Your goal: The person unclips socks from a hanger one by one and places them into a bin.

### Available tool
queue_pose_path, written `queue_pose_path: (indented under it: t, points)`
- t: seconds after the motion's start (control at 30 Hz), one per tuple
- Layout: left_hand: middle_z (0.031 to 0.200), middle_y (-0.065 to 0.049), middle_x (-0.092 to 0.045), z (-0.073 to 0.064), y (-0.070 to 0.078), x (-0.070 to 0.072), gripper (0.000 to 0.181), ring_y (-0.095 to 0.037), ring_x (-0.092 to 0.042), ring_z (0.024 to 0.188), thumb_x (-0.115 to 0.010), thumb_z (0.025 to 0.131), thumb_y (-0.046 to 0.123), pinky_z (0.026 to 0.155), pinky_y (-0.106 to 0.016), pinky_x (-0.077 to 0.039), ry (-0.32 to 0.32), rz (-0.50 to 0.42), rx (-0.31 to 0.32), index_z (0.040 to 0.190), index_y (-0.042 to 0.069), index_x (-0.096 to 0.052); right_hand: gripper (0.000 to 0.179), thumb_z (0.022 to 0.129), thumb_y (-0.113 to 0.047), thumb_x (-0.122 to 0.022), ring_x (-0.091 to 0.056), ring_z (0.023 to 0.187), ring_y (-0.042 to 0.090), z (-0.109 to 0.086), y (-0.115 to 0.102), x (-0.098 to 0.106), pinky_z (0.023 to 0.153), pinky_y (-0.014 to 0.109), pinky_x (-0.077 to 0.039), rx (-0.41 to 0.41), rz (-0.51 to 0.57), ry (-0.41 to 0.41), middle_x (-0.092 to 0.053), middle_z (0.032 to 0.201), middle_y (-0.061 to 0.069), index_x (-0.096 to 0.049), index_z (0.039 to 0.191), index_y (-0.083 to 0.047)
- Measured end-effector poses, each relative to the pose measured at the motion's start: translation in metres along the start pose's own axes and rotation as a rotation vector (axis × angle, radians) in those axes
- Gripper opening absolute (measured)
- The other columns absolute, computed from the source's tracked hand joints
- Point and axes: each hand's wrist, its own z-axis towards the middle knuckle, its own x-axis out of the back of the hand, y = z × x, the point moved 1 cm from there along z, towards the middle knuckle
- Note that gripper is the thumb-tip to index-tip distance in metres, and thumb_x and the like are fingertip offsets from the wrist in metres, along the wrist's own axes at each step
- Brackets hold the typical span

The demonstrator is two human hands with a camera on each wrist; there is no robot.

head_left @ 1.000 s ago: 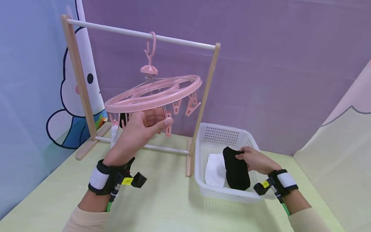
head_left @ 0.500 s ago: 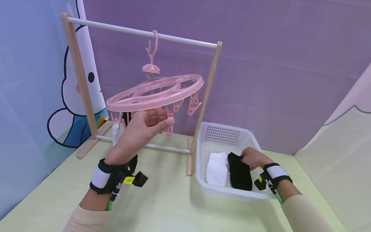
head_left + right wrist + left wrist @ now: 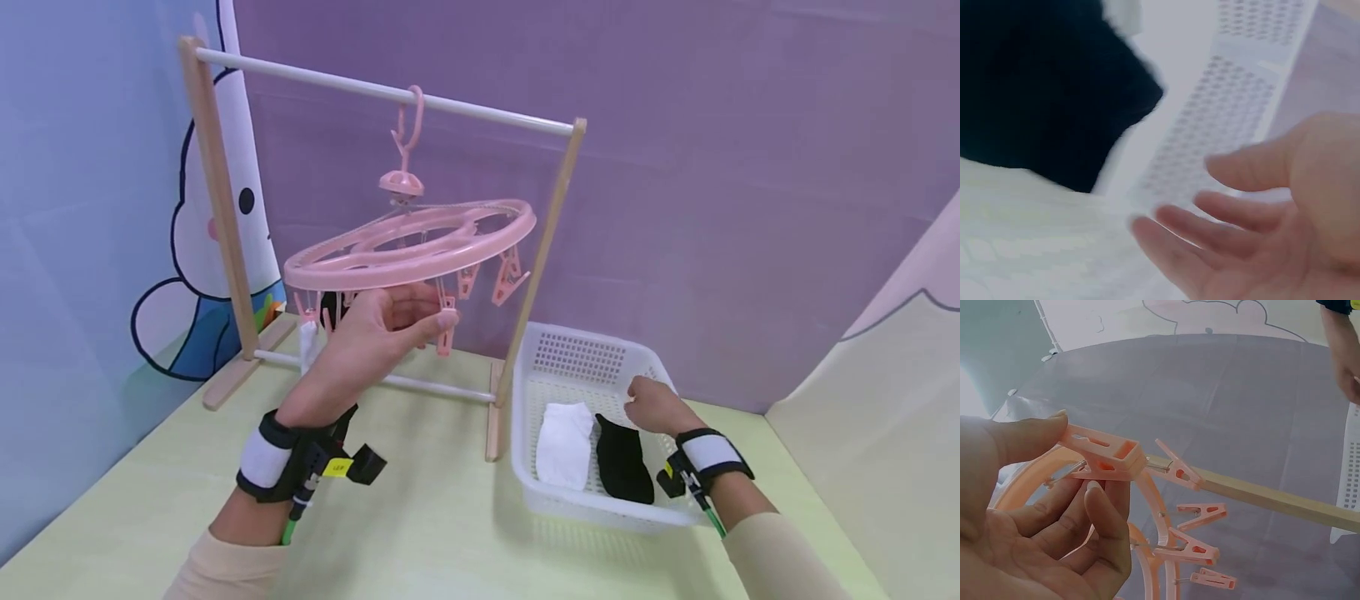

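Observation:
In the head view my left hand (image 3: 367, 333) pinches a pink clothespin (image 3: 446, 333) between thumb and fingers, below the front rim of a pink round clip hanger (image 3: 375, 275). The left wrist view shows the thumb on one handle of this clothespin (image 3: 1104, 447) and fingertips against the other. My right hand (image 3: 658, 407) hovers over the right part of a white plastic basket (image 3: 581, 358). Its fingers are loosely bent and hold nothing in the right wrist view, apart from the black sock-like cloth (image 3: 1047, 87). A folded white cloth (image 3: 564, 446) lies left of the black one.
The hanger hooks over the white top bar (image 3: 487, 112) of a wooden-sided rack. The rack's right post (image 3: 543, 242) stands between hanger and basket. A white cloth (image 3: 307, 346) hangs at the hanger's left, with something black behind. Other pink clips (image 3: 510, 275) dangle at the right.
My right hand first held up the black cloth, lowered it into the basket beside the white cloth, then let go and drew slightly away. The left hand keeps its pinch on the clothespin.

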Motion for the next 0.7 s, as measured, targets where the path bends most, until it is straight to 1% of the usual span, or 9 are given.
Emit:
queue_pose_path:
  t: [0.07,0.13,0.23,0.33,0.43,0.5,0.57,0.63,0.7]
  points:
    - [0.128,-0.011,-0.07,0.001,-0.001,-0.001,0.036,-0.018,-0.068,0.112,-0.07,0.103,0.028,0.095,-0.028,-0.056,-0.007,-0.006,-0.002,0.133,0.009,-0.063,0.031,0.098,-0.004,-0.053,-0.065,0.086,0.031,-0.006,-0.021,0.01,0.075,0.044,-0.055,0.044,0.007,0.133,-0.069,0.118,0.033,-0.059,0.121,0.016]
    - [0.128,-0.011,-0.07,0.001,-0.002,-0.003,0.035,-0.018,-0.068,0.11,-0.07,0.103,0.027,0.093,-0.026,-0.056,-0.01,-0.015,-0.002,0.132,0.008,-0.063,0.026,0.102,-0.006,-0.055,-0.069,0.087,0.033,-0.015,-0.051,0.02,0.075,0.048,-0.057,0.132,0.042,0.292,-0.073,0.114,0.031,-0.063,0.118,0.012]
    - [0.128,-0.013,-0.07,0.003,-0.003,-0.004,0.036,-0.019,-0.068,0.109,-0.069,0.103,0.026,0.093,-0.025,-0.055,-0.009,-0.006,-0.014,0.133,0.007,-0.064,0.019,0.102,-0.007,-0.061,-0.075,0.093,0.036,-0.035,-0.108,0.041,0.081,0.051,-0.06,0.356,0.06,0.551,-0.077,0.107,0.025,-0.069,0.112,0.007]
    - [0.128,-0.013,-0.071,0.006,-0.004,-0.006,0.036,-0.02,-0.068,0.111,-0.069,0.103,0.025,0.095,-0.028,-0.055,-0.009,0.018,-0.035,0.134,0.007,-0.064,0.013,0.099,-0.005,-0.066,-0.075,0.088,0.033,-0.056,-0.169,0.061,0.075,0.045,-0.061,0.611,0.049,0.777,-0.078,0.099,0.018,-0.072,0.107,0.003]
    - [0.128,-0.014,-0.072,0.008,-0.007,-0.008,0.037,-0.024,-0.069,0.114,-0.067,0.104,0.023,0.098,-0.033,-0.056,-0.006,0.045,-0.062,0.138,0.008,-0.061,0.012,0.098,-0.004,-0.068,-0.07,0.085,0.027,-0.071,-0.224,0.076,0.073,0.037,-0.06,0.833,0.014,0.906,-0.076,0.096,0.014,-0.072,0.108,0.002]
    - [0.13,-0.015,-0.071,0.008,-0.01,-0.01,0.038,-0.026,-0.068,0.117,-0.064,0.105,0.016,0.1,-0.037,-0.056,0.0,0.08,-0.094,0.141,0.008,-0.059,0.015,0.099,-0.005,-0.067,-0.07,0.092,0.026,-0.076,-0.254,0.082,0.08,0.034,-0.06,0.924,0.001,0.902,-0.075,0.101,0.014,-0.071,0.112,0.002]
    - [0.134,-0.014,-0.068,0.008,-0.012,-0.01,0.045,-0.028,-0.064,0.122,-0.062,0.105,0.012,0.104,-0.043,-0.053,0.012,0.118,-0.118,0.149,0.011,-0.053,0.024,0.101,-0.008,-0.065,-0.07,0.109,0.027,-0.077,-0.276,0.085,0.096,0.034,-0.059,0.949,-0.031,0.821,-0.075,0.115,0.014,-0.068,0.123,0.001]
    - [0.145,-0.013,-0.06,0.007,-0.014,-0.011,0.053,-0.03,-0.056,0.131,-0.061,0.105,0.01,0.111,-0.051,-0.049,0.027,0.15,-0.14,0.156,0.012,-0.044,0.033,0.103,-0.014,-0.064,-0.065,0.129,0.028,-0.076,-0.291,0.086,0.114,0.037,-0.051,0.922,-0.067,0.696,-0.072,0.131,0.013,-0.065,0.134,-0.001]
    - [0.153,-0.013,-0.052,0.006,-0.014,-0.01,0.059,-0.031,-0.047,0.137,-0.059,0.106,0.011,0.115,-0.055,-0.042,0.034,0.163,-0.151,0.16,0.012,-0.037,0.042,0.105,-0.02,-0.063,-0.057,0.142,0.028,-0.074,-0.297,0.085,0.124,0.039,-0.041,0.866,-0.102,0.568,-0.068,0.143,0.011,-0.06,0.144,-0.005]
